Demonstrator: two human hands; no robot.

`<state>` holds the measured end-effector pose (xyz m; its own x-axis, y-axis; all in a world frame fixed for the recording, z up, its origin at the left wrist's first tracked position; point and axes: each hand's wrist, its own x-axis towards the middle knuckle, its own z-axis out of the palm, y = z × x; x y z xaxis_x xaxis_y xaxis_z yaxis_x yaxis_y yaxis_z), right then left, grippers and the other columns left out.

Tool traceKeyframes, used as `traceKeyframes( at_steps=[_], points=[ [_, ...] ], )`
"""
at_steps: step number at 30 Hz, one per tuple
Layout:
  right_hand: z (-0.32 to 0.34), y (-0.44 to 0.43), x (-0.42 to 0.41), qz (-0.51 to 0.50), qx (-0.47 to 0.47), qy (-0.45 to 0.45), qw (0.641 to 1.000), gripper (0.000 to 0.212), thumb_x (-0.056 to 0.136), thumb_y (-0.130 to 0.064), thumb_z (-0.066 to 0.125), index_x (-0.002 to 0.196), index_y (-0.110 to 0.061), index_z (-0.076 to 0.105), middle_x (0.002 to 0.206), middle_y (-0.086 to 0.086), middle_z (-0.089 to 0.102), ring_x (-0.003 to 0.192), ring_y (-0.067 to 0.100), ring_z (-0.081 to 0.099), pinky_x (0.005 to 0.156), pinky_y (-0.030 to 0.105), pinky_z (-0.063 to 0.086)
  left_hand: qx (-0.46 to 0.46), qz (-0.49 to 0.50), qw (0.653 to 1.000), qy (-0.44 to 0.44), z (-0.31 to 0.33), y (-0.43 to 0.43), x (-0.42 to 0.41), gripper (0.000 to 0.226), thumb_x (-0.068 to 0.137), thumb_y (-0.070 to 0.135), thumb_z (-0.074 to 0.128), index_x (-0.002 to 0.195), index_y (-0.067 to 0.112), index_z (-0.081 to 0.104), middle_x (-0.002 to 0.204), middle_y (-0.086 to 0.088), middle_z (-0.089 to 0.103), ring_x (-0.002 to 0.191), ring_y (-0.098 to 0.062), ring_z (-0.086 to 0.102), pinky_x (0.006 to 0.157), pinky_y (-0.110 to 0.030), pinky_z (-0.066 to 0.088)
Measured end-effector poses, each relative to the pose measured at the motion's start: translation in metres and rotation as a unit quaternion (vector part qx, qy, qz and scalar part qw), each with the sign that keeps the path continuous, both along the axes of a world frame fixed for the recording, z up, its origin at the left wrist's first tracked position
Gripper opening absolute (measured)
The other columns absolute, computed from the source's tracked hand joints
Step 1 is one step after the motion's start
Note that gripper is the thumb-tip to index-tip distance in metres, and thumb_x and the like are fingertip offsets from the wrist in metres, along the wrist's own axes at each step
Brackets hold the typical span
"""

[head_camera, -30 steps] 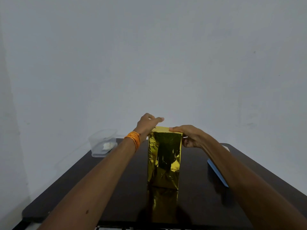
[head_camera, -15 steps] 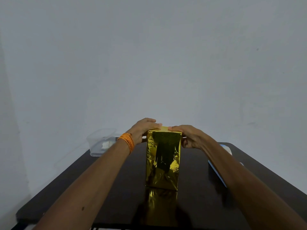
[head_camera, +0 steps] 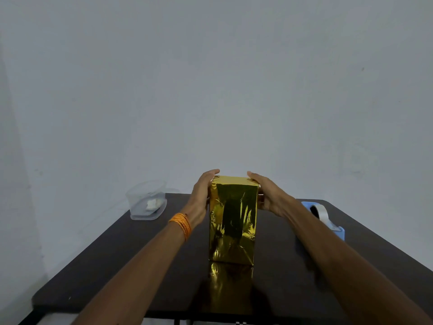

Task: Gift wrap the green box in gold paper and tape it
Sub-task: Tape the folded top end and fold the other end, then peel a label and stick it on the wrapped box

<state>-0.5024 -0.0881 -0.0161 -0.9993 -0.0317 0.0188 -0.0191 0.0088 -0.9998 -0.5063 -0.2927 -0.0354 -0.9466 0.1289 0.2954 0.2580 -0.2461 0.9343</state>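
A plain pale wall [head_camera: 210,78] rises behind a dark, glossy tabletop [head_camera: 140,254]. The box [head_camera: 232,219] stands upright on end near the middle of it. Every face in view is covered in creased gold paper [head_camera: 243,235], which is mirrored in the sheen just in front of the box.

Both forearms reach in from the near edge. The left hand [head_camera: 202,193] lies flat against the box's upper left side, with its fingers extended and their tips rising past the top edge. An orange band [head_camera: 181,224] circles that wrist. The right hand [head_camera: 267,195] presses the upper right side in the same way, fingers stretched along the top corner. Neither hand curls round the box; it is held between the two palms.

Left of the box and farther back sits a clear plastic container [head_camera: 146,202] holding a small white lump [head_camera: 153,204], too small to identify. Right of the box, partly behind the right forearm, lies a blue tape dispenser [head_camera: 328,219].
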Motion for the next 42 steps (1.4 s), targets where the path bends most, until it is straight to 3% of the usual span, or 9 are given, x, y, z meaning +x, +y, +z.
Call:
traceKeyframes(
  at_steps=[6,11,15,19,23,26,35,39,42],
  points=[
    [-0.016,0.014,0.016,0.042,-0.029,0.039,0.998,0.067,0.093,-0.068,0.047,0.128,-0.013,0.061,0.099,0.016,0.06,0.091,0.029,0.059,0.09,0.048,0.05,-0.057,-0.052,0.997,0.004,-0.032,-0.013,0.004,0.086,0.083,0.079,0.043,0.143,0.017,0.047,0.119,-0.005,0.068,0.108,-0.018,0.066,0.102,-0.044,0.047],
    [-0.04,0.028,0.034,0.12,0.002,0.076,0.99,0.082,0.062,-0.061,0.083,0.13,-0.021,0.06,0.119,0.007,0.065,0.112,0.023,0.063,0.104,0.047,0.044,-0.11,-0.066,0.991,0.034,-0.055,-0.023,0.012,0.063,0.081,0.068,0.059,0.134,0.034,0.05,0.135,-0.003,0.058,0.126,-0.025,0.055,0.108,-0.055,0.042],
    [-0.062,0.027,0.035,0.113,0.077,0.081,0.987,0.074,0.073,-0.042,0.082,0.138,-0.036,0.048,0.132,0.0,0.063,0.123,0.016,0.06,0.106,0.047,0.045,-0.112,-0.063,0.991,0.03,-0.06,-0.023,0.017,0.064,0.081,0.07,0.06,0.136,0.039,0.049,0.139,0.002,0.057,0.13,-0.021,0.052,0.11,-0.056,0.038],
    [-0.075,0.025,0.032,0.073,0.063,0.097,0.991,0.08,0.079,-0.051,0.079,0.147,-0.031,0.043,0.141,0.002,0.057,0.127,0.017,0.058,0.106,0.049,0.048,-0.107,-0.052,0.993,0.009,-0.063,-0.022,0.018,0.068,0.079,0.063,0.068,0.139,0.041,0.045,0.135,0.002,0.061,0.124,-0.02,0.058,0.11,-0.054,0.039],
    [-0.076,0.012,0.033,0.033,0.065,0.127,0.989,0.054,0.091,-0.046,0.063,0.141,-0.03,0.049,0.132,-0.003,0.063,0.118,0.012,0.062,0.093,0.034,0.055,-0.114,-0.043,0.993,0.008,-0.072,-0.022,0.015,0.074,0.08,0.059,0.067,0.145,0.039,0.038,0.132,0.003,0.061,0.119,-0.016,0.061,0.11,-0.05,0.04],
    [-0.076,0.002,0.033,0.016,0.061,0.14,0.988,0.046,0.093,-0.05,0.059,0.136,-0.034,0.055,0.13,-0.009,0.064,0.118,0.007,0.062,0.097,0.039,0.054,-0.121,-0.019,0.992,0.02,-0.072,-0.018,0.014,0.061,0.09,0.056,0.06,0.144,0.036,0.039,0.127,0.01,0.057,0.114,-0.004,0.055,0.103,-0.039,0.042],
    [-0.087,-0.003,0.035,-0.015,0.081,0.138,0.987,0.022,0.104,-0.03,0.046,0.122,-0.028,0.06,0.11,-0.005,0.073,0.096,0.007,0.072,0.074,0.023,0.058,-0.141,0.052,0.989,0.019,-0.072,0.001,0.005,0.067,0.084,0.072,0.052,0.137,0.031,0.053,0.125,0.007,0.066,0.112,-0.011,0.064,0.1,-0.041,0.051],
    [-0.082,-0.004,0.029,-0.07,0.121,0.129,0.982,0.03,0.103,-0.041,0.047,0.11,-0.019,0.066,0.106,0.005,0.072,0.098,0.016,0.069,0.09,0.041,0.055,-0.149,0.084,0.985,-0.016,-0.066,0.01,0.001,0.069,0.081,0.077,0.05,0.124,0.026,0.066,0.113,0.01,0.071,0.105,-0.012,0.067,0.1,-0.041,0.051],
    [-0.077,-0.002,0.024,-0.082,0.158,0.112,0.978,0.032,0.103,-0.049,0.042,0.096,-0.027,0.064,0.093,-0.009,0.068,0.092,0.012,0.064,0.084,0.03,0.047,-0.166,0.09,0.982,-0.022,-0.061,0.014,0.0,0.054,0.088,0.071,0.048,0.11,0.026,0.07,0.104,0.007,0.073,0.098,-0.015,0.069,0.096,-0.042,0.053]
  ],
)
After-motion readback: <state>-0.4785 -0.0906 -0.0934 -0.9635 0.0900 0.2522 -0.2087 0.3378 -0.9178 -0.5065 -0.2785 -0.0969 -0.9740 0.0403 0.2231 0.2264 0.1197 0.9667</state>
